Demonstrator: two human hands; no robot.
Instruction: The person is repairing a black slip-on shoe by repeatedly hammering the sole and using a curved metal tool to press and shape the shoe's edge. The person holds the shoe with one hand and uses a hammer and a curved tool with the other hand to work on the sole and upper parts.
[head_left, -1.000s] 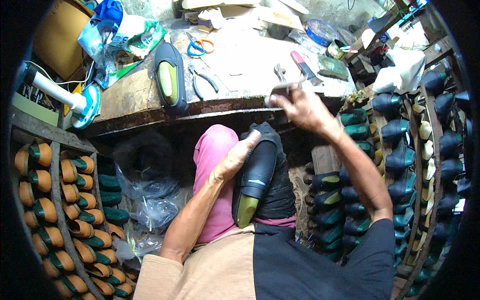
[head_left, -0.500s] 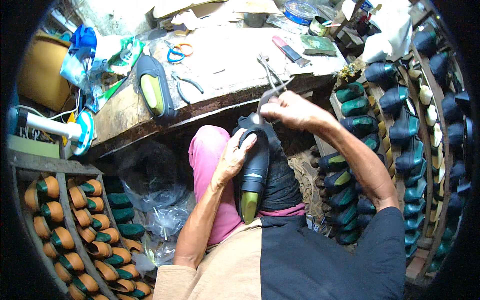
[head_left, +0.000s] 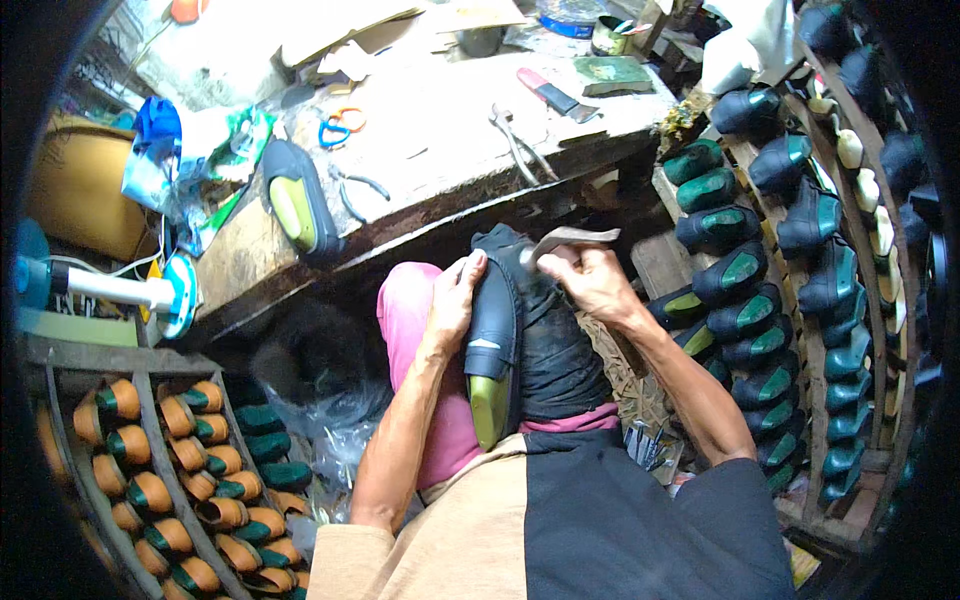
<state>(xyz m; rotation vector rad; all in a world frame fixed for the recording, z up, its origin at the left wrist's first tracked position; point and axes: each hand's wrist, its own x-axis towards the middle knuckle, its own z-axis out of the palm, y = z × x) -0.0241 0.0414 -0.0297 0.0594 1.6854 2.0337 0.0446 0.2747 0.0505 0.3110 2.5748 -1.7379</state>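
A dark navy shoe upper on a green shoe last (head_left: 489, 400) lies lengthwise over my lap. My left hand (head_left: 453, 305) is closed on its far end, thumb along the top edge. In my closed right hand (head_left: 597, 287) is a hammer (head_left: 575, 238) with a curved metal head. Its rounded face is just right of the shoe's far end, near the dark cloth (head_left: 560, 340) over my right thigh; whether it touches is unclear. Most of the handle is hidden by my hand. A similar shoe (head_left: 300, 200) on a green last stands at the workbench's left edge.
On the workbench (head_left: 440, 110) lie pincers (head_left: 518, 145), pliers (head_left: 358, 188), orange-and-blue scissors (head_left: 341, 127), a red-handled knife (head_left: 555, 95) and a green block (head_left: 612, 75). Racks hold tan shoes (head_left: 150, 490) at left and dark shoes (head_left: 745, 310) at right. A white lamp (head_left: 120, 285) stands left.
My right hand has come down and toward me with the hammer, whose head now lies more level. The shoe has shifted slightly left. The whole view has also shifted.
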